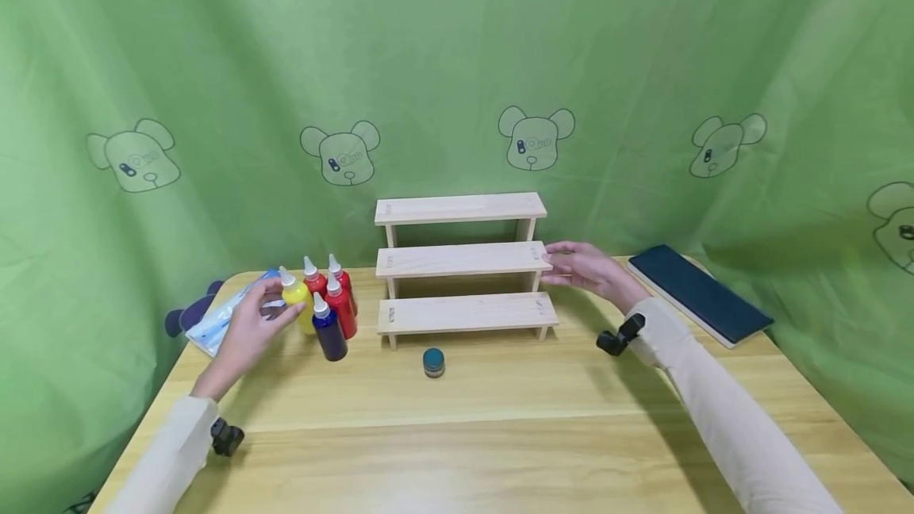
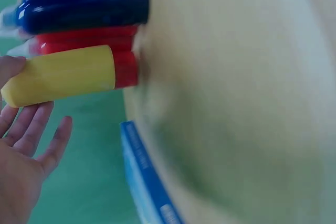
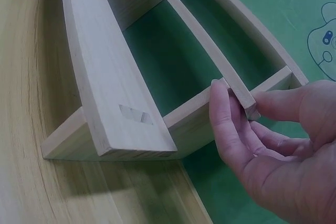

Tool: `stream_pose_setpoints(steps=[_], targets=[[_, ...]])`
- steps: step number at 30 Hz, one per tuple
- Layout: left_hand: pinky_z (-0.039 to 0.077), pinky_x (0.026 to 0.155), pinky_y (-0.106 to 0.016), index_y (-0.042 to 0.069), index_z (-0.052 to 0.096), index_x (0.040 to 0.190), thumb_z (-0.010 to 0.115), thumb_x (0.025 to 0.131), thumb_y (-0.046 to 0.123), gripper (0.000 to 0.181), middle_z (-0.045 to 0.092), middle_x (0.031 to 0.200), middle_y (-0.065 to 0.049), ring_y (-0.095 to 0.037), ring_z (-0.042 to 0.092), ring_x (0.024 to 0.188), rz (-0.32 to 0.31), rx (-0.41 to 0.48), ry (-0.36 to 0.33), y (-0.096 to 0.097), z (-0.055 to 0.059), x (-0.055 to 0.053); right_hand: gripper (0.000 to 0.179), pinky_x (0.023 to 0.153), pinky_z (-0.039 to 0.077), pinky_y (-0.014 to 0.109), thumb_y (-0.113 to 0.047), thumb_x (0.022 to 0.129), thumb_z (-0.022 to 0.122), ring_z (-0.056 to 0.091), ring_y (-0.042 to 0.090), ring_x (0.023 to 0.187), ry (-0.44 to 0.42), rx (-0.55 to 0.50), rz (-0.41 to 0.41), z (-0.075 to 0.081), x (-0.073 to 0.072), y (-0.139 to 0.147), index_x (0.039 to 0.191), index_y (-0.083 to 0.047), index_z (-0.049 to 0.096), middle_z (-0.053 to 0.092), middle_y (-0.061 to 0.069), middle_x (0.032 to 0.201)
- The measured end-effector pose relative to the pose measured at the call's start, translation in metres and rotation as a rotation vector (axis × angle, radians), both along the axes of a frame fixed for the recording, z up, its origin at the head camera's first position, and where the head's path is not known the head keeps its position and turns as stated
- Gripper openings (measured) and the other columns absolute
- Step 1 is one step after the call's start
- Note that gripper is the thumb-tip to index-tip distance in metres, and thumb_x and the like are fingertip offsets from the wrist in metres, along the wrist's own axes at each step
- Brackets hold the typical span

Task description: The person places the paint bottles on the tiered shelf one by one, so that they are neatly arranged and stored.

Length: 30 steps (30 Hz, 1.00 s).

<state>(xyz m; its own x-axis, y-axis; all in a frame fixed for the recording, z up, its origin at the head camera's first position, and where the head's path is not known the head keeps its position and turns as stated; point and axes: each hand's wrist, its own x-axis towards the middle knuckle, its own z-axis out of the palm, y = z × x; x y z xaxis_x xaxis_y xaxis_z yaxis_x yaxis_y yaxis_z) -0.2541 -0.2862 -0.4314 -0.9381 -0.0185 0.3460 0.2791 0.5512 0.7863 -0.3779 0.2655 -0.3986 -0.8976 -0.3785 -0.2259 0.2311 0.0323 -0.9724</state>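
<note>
Pinching the yellow bottle point(image 1: 297, 306) near its top, using the curled fingers of the left hand point(image 1: 255, 316), at nine o'clock from the wooden stand point(image 1: 464, 264). Can't tell if lifted a bit or touching the bench point(image 1: 500, 443). Very near to red bottles point(image 1: 342, 312), from one to three o'clock of it, and to a blue bottle point(image 1: 330, 334), at four. At three o'clock on the stand, pinching the end of the middle board point(image 1: 460, 259) between the fingers of the right hand point(image 1: 591, 270). Seems to be the step of getting hold of the bottle and steadying the stand. Next, probably needs a snug hold, a soft lift, and no bumping of the other bottles or the small jar point(image 1: 433, 362), just past six o'clock from the stand.
</note>
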Motion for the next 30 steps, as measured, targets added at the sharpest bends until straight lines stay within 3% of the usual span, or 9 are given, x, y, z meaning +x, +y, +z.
stream_pose_setpoints(steps=[5,8,13,21,25,30], targets=[[0.053,0.089,-0.007,-0.012,0.053,0.133,0.077,0.096,0.011,0.05,0.065,0.126,-0.03,0.006,0.059,0.102,0.004,0.01,0.05,-0.011,0.024,0.0,0.058,0.101,0.058,0.03,0.002,0.107,0.051,0.072,0.016,0.095,-0.009,0.006,-0.016,0.004,0.005,-0.001,0.155,0.015,0.021,0.067,0.006,0.108],[0.052,0.087,-0.005,-0.011,0.051,0.139,0.076,0.097,0.012,0.055,0.062,0.13,-0.03,0.012,0.055,0.103,-0.009,-0.012,0.058,-0.017,0.038,-0.002,0.06,0.105,0.056,0.031,0.003,0.107,0.051,0.072,0.015,0.095,-0.005,0.001,-0.019,0.003,0.004,-0.001,0.155,0.016,0.019,0.065,0.008,0.111],[0.052,0.085,-0.004,-0.009,0.051,0.144,0.074,0.099,0.017,0.056,0.059,0.133,-0.027,0.011,0.054,0.104,-0.037,-0.038,0.057,-0.023,0.061,-0.004,0.062,0.101,0.058,0.028,0.005,0.106,0.05,0.071,0.014,0.094,0.032,0.025,-0.023,0.001,0.002,0.001,0.16,0.01,0.018,0.062,0.009,0.114],[0.053,0.086,-0.007,-0.001,0.055,0.145,0.075,0.099,0.025,0.057,0.06,0.131,-0.009,0.007,0.057,0.109,-0.033,-0.031,0.061,-0.017,0.09,-0.009,0.063,0.096,0.06,0.026,0.006,0.105,0.05,0.067,0.012,0.09,0.079,0.085,-0.035,0.009,0.003,-0.012,0.161,0.007,0.022,0.058,0.008,0.111],[0.053,0.087,-0.008,0.003,0.054,0.148,0.075,0.099,0.03,0.06,0.061,0.135,-0.012,0.004,0.059,0.109,-0.068,-0.034,0.045,-0.007,0.103,-0.016,0.065,0.098,0.06,0.029,0.008,0.104,0.048,0.065,0.012,0.088,0.078,0.116,-0.034,0.011,0.004,-0.012,0.163,0.006,0.019,0.054,0.01,0.111],[0.053,0.088,-0.007,0.001,0.054,0.146,0.077,0.097,0.024,0.059,0.06,0.135,-0.018,0.001,0.059,0.108,-0.101,-0.034,0.086,0.007,0.122,-0.03,0.066,0.095,0.061,0.028,0.008,0.104,0.05,0.065,0.013,0.087,0.061,0.124,-0.034,0.012,0.006,-0.009,0.163,0.004,0.02,0.056,0.012,0.11]])
